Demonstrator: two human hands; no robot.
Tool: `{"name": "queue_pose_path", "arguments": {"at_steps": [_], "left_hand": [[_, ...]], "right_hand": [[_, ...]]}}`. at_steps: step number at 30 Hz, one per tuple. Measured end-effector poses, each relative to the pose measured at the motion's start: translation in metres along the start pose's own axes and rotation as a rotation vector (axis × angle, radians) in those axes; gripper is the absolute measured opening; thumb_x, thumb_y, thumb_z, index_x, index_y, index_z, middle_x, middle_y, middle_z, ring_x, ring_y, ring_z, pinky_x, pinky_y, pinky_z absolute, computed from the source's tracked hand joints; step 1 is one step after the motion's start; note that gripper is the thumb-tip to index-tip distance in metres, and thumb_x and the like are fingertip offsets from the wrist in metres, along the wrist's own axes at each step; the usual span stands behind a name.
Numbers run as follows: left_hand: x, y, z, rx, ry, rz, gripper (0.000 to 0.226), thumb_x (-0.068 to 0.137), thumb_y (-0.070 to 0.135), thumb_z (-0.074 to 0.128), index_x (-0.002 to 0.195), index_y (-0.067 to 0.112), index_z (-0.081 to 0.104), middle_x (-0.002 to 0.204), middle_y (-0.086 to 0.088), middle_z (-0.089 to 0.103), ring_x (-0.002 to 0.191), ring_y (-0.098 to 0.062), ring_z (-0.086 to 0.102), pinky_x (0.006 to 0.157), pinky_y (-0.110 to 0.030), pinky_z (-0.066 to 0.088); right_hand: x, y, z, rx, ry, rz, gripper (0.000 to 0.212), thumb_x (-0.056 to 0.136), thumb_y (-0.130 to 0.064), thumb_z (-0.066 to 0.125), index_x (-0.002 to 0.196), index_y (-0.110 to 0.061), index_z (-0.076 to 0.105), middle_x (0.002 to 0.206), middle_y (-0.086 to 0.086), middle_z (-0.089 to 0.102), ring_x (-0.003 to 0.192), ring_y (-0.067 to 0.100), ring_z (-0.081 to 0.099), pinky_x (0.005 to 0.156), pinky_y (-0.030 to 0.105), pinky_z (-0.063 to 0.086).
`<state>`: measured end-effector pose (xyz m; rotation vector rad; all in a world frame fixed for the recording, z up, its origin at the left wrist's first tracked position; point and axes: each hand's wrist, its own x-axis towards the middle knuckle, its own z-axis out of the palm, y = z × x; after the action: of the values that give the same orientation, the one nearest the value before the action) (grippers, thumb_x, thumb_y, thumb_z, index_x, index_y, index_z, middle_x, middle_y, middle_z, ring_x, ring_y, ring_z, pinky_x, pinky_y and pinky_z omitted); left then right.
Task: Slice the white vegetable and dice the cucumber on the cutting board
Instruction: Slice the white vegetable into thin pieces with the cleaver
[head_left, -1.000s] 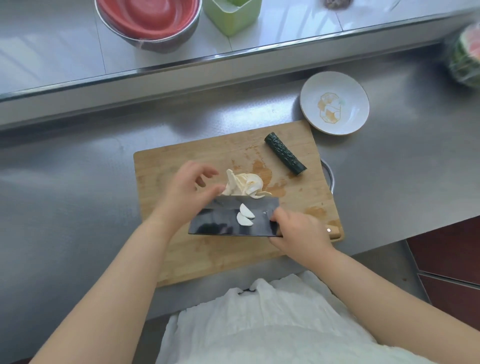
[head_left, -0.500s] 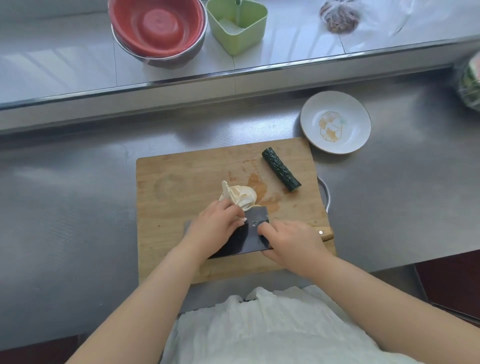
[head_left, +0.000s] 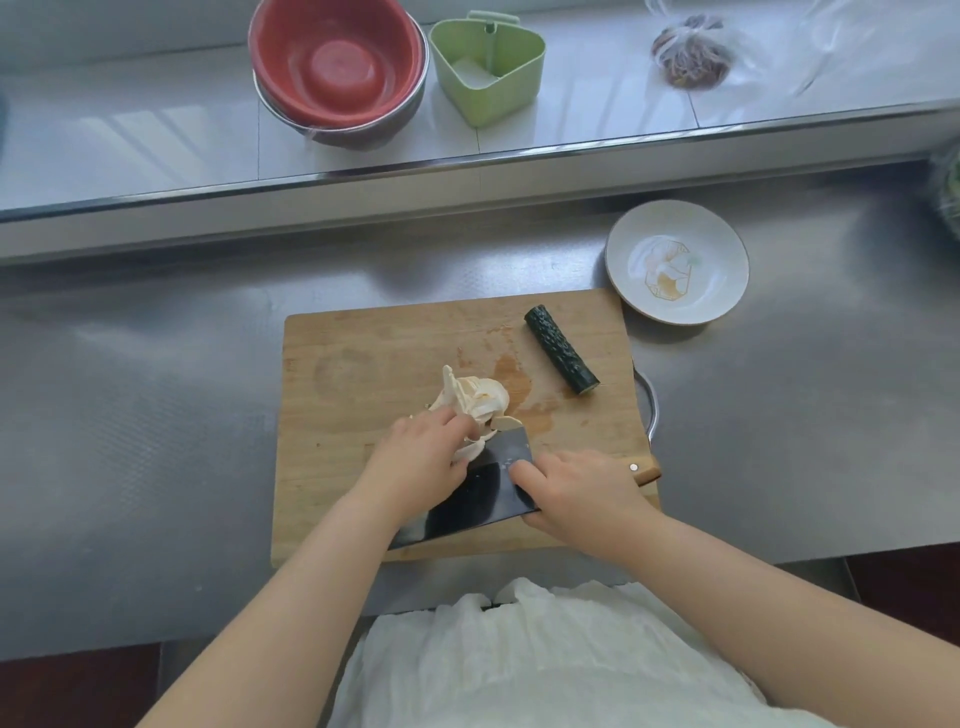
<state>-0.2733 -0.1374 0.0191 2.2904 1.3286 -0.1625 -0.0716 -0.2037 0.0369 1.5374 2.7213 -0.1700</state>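
while i look down from the head camera, a wooden cutting board lies at the centre of a steel counter, and both of my bare hands meet over its near half. my right hand, at about five o'clock on the board, has its fingers curled around the grip of a dark cleaver; the index finger lies along the flat of the blade, and the wooden handle end pokes out past the hand toward three o'clock. the broad blade lies tilted, nearly flat, and runs from the right hand toward seven o'clock under my left wrist. my left hand sits at the blade's far edge, fingers bent down onto white vegetable slices; i cannot tell whether it pinches them or only presses them. the slices form a loose heap near the board's centre, some touching the blade, the rest fanned toward twelve o'clock of the hand. a wet orange stain marks the wood just beside the heap at three o'clock.

the cucumber, a dark green uncut piece, lies aslant at two o'clock on the board, apart from the heap and the cleaver. off the board's far right corner sits a white plate with a gold drawing. on the raised ledge at twelve o'clock stand a red bowl nested in a metal bowl, a green container beside it, and a clear bag of something brown farther right. white cloth covers my lap at six o'clock.
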Motion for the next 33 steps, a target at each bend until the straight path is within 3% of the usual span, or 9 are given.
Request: {"name": "queue_pose_path", "arguments": {"at_steps": [5, 11, 16, 19, 21, 27, 30, 33], "left_hand": [[0.004, 0.003, 0.002, -0.002, 0.029, -0.010, 0.014, 0.091, 0.024, 0.051, 0.103, 0.026, 0.057, 0.100, 0.008, 0.059, 0.090, -0.020, 0.057, 0.074, -0.034, 0.044], [0.012, 0.000, 0.001, 0.030, -0.003, -0.088, 0.013, 0.092, 0.025, 0.053, 0.105, 0.026, 0.054, 0.106, 0.008, 0.060, 0.095, -0.020, 0.056, 0.074, -0.034, 0.044], [0.010, -0.012, -0.005, -0.070, 0.013, -0.188, 0.008, 0.089, 0.032, 0.056, 0.094, 0.034, 0.050, 0.094, 0.015, 0.057, 0.085, -0.012, 0.054, 0.066, -0.029, 0.042], [0.013, -0.013, -0.006, 0.027, 0.001, -0.166, 0.020, 0.092, 0.019, 0.049, 0.108, 0.030, 0.054, 0.106, 0.009, 0.059, 0.096, -0.016, 0.052, 0.075, -0.031, 0.043], [0.019, -0.010, -0.008, 0.050, 0.031, -0.148, 0.026, 0.094, 0.022, 0.047, 0.120, 0.027, 0.051, 0.111, 0.006, 0.060, 0.101, -0.019, 0.053, 0.078, -0.033, 0.044], [0.068, 0.010, -0.030, -0.075, 0.185, -0.117, 0.032, 0.095, 0.033, 0.049, 0.126, 0.027, 0.050, 0.098, 0.011, 0.060, 0.097, -0.015, 0.055, 0.070, -0.029, 0.039], [0.102, 0.026, -0.035, -0.012, 0.191, 0.028, 0.032, 0.094, 0.028, 0.050, 0.126, 0.024, 0.051, 0.115, 0.006, 0.057, 0.110, -0.018, 0.049, 0.085, -0.032, 0.042], [0.139, 0.048, -0.032, 0.137, 0.090, 0.153, 0.045, 0.090, 0.018, 0.050, 0.134, 0.028, 0.045, 0.135, 0.001, 0.048, 0.121, -0.021, 0.041, 0.098, -0.037, 0.037]], "right_hand": [[-0.003, 0.001, -0.005, -0.009, 0.010, -0.041, 0.040, 0.052, -0.040, 0.085, 0.080, -0.017, 0.067, 0.055, -0.003, 0.053, 0.044, 0.016, 0.049, 0.041, 0.022, 0.023], [-0.008, -0.005, -0.005, -0.043, -0.003, -0.065, 0.039, 0.052, -0.043, 0.083, 0.079, -0.020, 0.066, 0.055, -0.006, 0.051, 0.043, 0.014, 0.047, 0.044, 0.022, 0.015], [-0.013, -0.002, 0.001, 0.022, 0.010, 0.014, 0.039, 0.053, -0.038, 0.083, 0.081, -0.018, 0.065, 0.054, -0.004, 0.051, 0.041, 0.016, 0.046, 0.042, 0.020, 0.017], [-0.016, 0.005, 0.002, 0.029, 0.016, 0.049, 0.039, 0.054, -0.039, 0.082, 0.079, -0.018, 0.062, 0.055, -0.004, 0.051, 0.043, 0.017, 0.047, 0.042, 0.022, 0.019], [-0.018, 0.009, 0.001, 0.057, 0.019, 0.094, 0.036, 0.053, -0.038, 0.081, 0.076, -0.018, 0.060, 0.055, -0.004, 0.052, 0.043, 0.018, 0.047, 0.042, 0.022, 0.019], [-0.034, 0.025, -0.005, 0.206, 0.091, 0.343, 0.029, 0.063, -0.032, 0.076, 0.087, -0.022, 0.063, 0.060, -0.008, 0.058, 0.050, 0.018, 0.055, 0.040, 0.021, 0.027], [-0.045, 0.034, -0.005, 0.209, 0.091, 0.454, 0.032, 0.060, -0.030, 0.079, 0.089, -0.023, 0.068, 0.060, -0.008, 0.059, 0.050, 0.018, 0.056, 0.039, 0.021, 0.032], [-0.055, 0.041, -0.003, 0.201, 0.067, 0.505, 0.033, 0.059, -0.030, 0.080, 0.090, -0.024, 0.069, 0.060, -0.009, 0.060, 0.049, 0.017, 0.057, 0.038, 0.021, 0.033]]}}
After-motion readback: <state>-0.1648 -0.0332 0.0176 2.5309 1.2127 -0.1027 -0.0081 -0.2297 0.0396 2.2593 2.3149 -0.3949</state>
